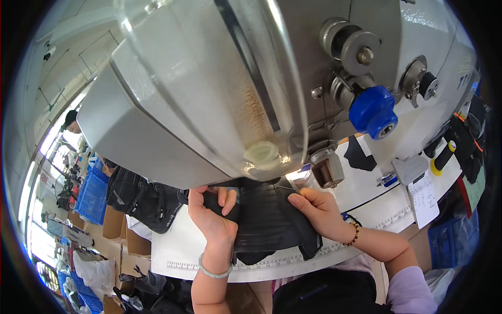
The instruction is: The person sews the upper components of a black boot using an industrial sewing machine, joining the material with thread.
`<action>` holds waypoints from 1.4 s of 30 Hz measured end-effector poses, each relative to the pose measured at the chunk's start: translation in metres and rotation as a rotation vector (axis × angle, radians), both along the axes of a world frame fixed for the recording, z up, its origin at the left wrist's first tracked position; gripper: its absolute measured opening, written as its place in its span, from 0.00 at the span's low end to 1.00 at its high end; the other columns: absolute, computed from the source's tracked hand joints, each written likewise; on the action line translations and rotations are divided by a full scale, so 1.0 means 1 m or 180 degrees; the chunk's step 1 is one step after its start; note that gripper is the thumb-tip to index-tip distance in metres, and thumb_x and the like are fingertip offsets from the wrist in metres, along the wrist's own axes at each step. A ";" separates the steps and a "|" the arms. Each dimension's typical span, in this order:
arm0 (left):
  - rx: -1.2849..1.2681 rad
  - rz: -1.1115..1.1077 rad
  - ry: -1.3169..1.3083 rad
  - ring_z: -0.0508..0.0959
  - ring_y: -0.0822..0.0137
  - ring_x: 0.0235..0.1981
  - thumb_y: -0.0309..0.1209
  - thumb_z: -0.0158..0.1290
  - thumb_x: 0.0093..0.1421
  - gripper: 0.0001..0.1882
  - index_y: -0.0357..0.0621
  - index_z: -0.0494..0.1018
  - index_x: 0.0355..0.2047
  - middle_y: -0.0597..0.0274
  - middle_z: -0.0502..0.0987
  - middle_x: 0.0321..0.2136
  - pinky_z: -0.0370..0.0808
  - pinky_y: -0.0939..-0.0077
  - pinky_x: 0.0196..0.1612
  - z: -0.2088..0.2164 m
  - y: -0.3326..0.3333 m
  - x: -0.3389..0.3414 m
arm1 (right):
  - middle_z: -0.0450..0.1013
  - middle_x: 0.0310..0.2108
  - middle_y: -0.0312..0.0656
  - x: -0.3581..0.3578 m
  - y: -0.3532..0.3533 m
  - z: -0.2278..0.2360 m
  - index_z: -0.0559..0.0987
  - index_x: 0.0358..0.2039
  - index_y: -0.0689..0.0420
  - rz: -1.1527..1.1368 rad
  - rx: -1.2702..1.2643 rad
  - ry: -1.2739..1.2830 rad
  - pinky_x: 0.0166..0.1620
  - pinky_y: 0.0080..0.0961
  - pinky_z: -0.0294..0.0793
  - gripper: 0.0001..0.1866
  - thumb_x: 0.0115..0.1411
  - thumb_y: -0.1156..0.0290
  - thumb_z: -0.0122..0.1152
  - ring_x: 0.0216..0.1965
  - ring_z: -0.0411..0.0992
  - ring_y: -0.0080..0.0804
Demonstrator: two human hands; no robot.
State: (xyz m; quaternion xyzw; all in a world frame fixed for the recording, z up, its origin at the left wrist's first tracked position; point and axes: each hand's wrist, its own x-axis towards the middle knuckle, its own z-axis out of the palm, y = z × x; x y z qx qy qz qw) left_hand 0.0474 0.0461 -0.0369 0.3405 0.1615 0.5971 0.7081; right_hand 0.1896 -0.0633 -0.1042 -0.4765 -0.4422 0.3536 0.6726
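A black fabric piece [266, 220] with seams across it lies under the sewing machine [193, 99], its near edge hanging toward me over the white table. My left hand [212, 214] is closed on its left side, with fingers curled round the cloth. On the right side, my right hand [321, 212] pinches the cloth, thumb on top. The machine head hides the far part of the fabric piece and the needle area.
A ruler strip [251, 266] runs along the near edge of the white table [178, 246]. Black bags [141, 199] are piled at the left. To the right are a black thread spool [444, 157], a paper slip [423, 199] and a black fabric scrap [359, 155]. Blue crates [93, 193] stand farther off.
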 end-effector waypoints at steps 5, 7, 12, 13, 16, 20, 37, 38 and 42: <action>0.0137 -0.0028 0.0036 0.57 0.75 0.15 0.28 0.38 0.56 0.09 0.40 0.65 0.22 0.64 0.65 0.21 0.51 0.86 0.13 -0.001 0.006 -0.001 | 0.57 0.12 0.27 0.001 0.002 -0.007 0.69 0.18 0.61 -0.0001 0.0000 -0.0308 0.18 0.14 0.54 0.19 0.60 0.61 0.53 0.18 0.52 0.10; 0.0301 -0.0099 -0.0025 0.57 0.76 0.14 0.28 0.38 0.56 0.08 0.40 0.66 0.28 0.64 0.66 0.22 0.51 0.87 0.11 -0.001 0.007 0.001 | 0.57 0.12 0.28 0.001 0.000 0.001 0.69 0.18 0.61 0.0009 0.0044 -0.0233 0.18 0.14 0.54 0.19 0.60 0.61 0.53 0.18 0.52 0.10; 0.0556 -0.0169 0.0079 0.56 0.76 0.14 0.30 0.35 0.59 0.11 0.39 0.66 0.30 0.64 0.65 0.21 0.50 0.88 0.12 -0.004 0.014 -0.001 | 0.58 0.12 0.30 0.001 0.001 -0.002 0.69 0.20 0.61 -0.0001 0.0012 -0.0460 0.18 0.14 0.55 0.18 0.60 0.61 0.53 0.17 0.53 0.10; 0.0657 -0.0233 0.0083 0.55 0.77 0.14 0.31 0.34 0.59 0.12 0.38 0.66 0.31 0.63 0.64 0.21 0.50 0.88 0.12 -0.004 0.015 0.000 | 0.58 0.12 0.30 0.001 0.001 -0.001 0.69 0.21 0.61 0.0020 -0.0048 -0.0457 0.19 0.14 0.55 0.18 0.60 0.61 0.53 0.17 0.54 0.10; 0.0720 -0.0134 0.0274 0.54 0.76 0.13 0.31 0.34 0.61 0.14 0.38 0.64 0.22 0.64 0.61 0.15 0.49 0.87 0.13 -0.001 0.016 0.006 | 0.59 0.13 0.30 0.001 0.000 0.003 0.70 0.22 0.62 0.0026 -0.0103 -0.0435 0.19 0.14 0.55 0.17 0.60 0.61 0.53 0.17 0.54 0.10; 0.0709 -0.0117 0.0274 0.54 0.76 0.13 0.30 0.34 0.60 0.14 0.38 0.63 0.22 0.65 0.60 0.15 0.49 0.86 0.13 -0.001 0.017 0.006 | 0.60 0.13 0.28 0.005 0.003 -0.001 0.72 0.23 0.63 0.0128 0.0021 -0.0241 0.19 0.13 0.53 0.17 0.60 0.61 0.53 0.17 0.54 0.10; 0.0677 0.0064 0.0367 0.57 0.74 0.12 0.29 0.37 0.56 0.10 0.41 0.63 0.20 0.64 0.62 0.14 0.49 0.85 0.13 -0.015 0.038 0.008 | 0.59 0.12 0.28 0.004 0.002 -0.003 0.72 0.22 0.63 -0.0029 0.0044 -0.0372 0.17 0.14 0.51 0.18 0.59 0.61 0.55 0.15 0.54 0.11; 0.0685 0.0067 0.0362 0.57 0.74 0.12 0.29 0.37 0.56 0.10 0.41 0.63 0.20 0.64 0.62 0.14 0.49 0.85 0.13 -0.015 0.039 0.009 | 0.60 0.12 0.28 0.004 0.002 -0.001 0.72 0.22 0.63 -0.0073 0.0076 -0.0426 0.16 0.13 0.52 0.17 0.59 0.61 0.54 0.14 0.56 0.11; 0.0498 0.0299 0.0388 0.57 0.75 0.12 0.27 0.37 0.56 0.09 0.41 0.63 0.20 0.65 0.61 0.13 0.50 0.85 0.13 -0.012 0.039 0.016 | 0.62 0.12 0.29 0.007 -0.005 0.009 0.73 0.22 0.61 0.0404 -0.0385 0.0331 0.12 0.13 0.54 0.16 0.59 0.61 0.54 0.11 0.59 0.12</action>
